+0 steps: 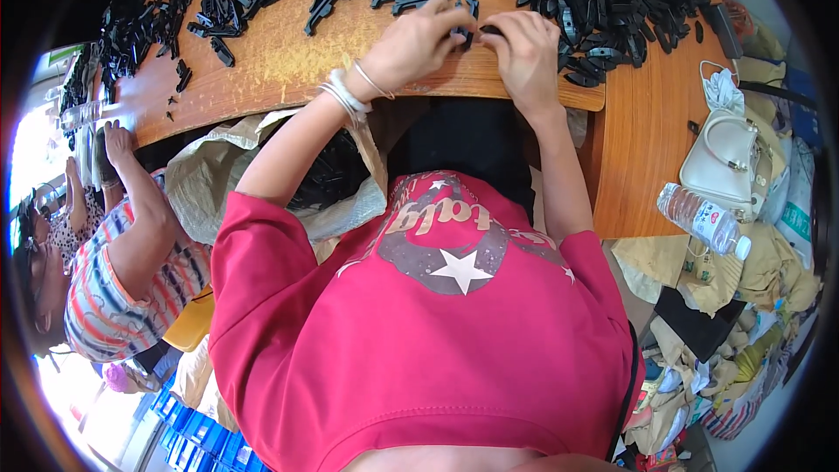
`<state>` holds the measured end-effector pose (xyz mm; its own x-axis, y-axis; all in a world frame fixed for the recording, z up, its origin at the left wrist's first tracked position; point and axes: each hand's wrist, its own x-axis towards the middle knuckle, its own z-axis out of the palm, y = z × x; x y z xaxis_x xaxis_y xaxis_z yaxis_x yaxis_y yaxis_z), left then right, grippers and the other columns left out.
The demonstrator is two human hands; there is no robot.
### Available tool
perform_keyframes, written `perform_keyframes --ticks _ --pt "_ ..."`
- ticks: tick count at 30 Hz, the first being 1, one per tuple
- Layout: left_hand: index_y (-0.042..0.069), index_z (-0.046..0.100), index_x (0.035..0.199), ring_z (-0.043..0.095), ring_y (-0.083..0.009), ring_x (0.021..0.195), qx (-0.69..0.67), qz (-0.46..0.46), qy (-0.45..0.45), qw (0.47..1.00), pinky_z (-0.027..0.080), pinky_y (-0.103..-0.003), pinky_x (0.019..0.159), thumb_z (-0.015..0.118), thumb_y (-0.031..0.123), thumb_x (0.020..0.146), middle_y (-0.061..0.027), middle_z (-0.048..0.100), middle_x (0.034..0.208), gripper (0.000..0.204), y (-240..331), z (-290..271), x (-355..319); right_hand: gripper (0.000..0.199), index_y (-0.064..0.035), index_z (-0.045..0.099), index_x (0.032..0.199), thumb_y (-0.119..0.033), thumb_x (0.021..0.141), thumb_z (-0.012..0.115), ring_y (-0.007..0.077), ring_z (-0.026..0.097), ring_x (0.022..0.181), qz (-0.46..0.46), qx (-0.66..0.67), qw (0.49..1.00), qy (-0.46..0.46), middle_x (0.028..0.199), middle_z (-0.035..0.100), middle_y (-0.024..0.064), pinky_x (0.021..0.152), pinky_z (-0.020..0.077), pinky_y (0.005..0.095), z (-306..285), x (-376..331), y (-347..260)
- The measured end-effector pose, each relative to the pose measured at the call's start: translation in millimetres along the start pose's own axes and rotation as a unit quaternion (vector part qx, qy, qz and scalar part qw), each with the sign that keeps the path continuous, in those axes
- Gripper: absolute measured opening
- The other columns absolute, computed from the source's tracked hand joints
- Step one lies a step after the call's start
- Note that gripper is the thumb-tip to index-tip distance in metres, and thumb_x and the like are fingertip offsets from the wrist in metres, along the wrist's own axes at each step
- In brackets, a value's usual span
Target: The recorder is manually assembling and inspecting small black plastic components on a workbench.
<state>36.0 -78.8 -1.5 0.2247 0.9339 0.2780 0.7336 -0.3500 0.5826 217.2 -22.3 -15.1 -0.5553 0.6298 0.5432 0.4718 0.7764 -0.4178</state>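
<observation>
Over a wooden table, the left hand is pinching a black part and the right hand another dark piece, apparently joining them; the next move is likely calling for careful alignment.

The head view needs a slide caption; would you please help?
Left hand and right hand holding black parts over a wooden table.
</observation>
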Motion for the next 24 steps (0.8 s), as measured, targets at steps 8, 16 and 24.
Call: perform_keyframes --ticks 8,16,24 --pt "0.002 0.051 0.087 0.06 -0.0344 0.07 0.073 -0.106 -0.066 0.989 0.048 -0.04 0.061 0.067 0.027 0.078 -0.0159 0.06 0.08 0.031 -15 -2 -6 0.026 0.0034 0.06 0.109 0.003 0.084 0.056 0.0189 0.063 0.075 0.208 0.256 0.942 0.053 0.078 0.062 0.0106 0.067 0.0492 0.0278 -15 -5 0" --pt "0.0 0.061 0.11 0.046 -0.0031 0.039 -0.343 -0.283 -0.071 0.893 0.028 -0.017 0.035 0.057 0.02 0.09 -0.0043 0.059 0.058 0.028 33 -41 2 0.024 0.0047 0.062 0.107 0.005 0.084 0.057 0.0164 0.066 0.08 0.19 0.476 0.857 -0.057 0.098 0.061 0.0111 0.071 0.054 0.0237 -33 1 -27" --pt "-0.004 0.057 0.115 0.056 -0.0067 0.049 -0.222 -0.167 -0.015 0.96 0.042 -0.02 0.045 0.068 0.021 0.083 -0.0033 0.058 0.055 0.042 52 -31 -3 0.018 0.0045 0.064 0.098 0.005 0.081 0.061 0.0144 0.063 0.082 0.176 0.35 0.917 0.071 0.1 0.057 0.009 0.069 0.0542 0.0225 -28 -3 -48"
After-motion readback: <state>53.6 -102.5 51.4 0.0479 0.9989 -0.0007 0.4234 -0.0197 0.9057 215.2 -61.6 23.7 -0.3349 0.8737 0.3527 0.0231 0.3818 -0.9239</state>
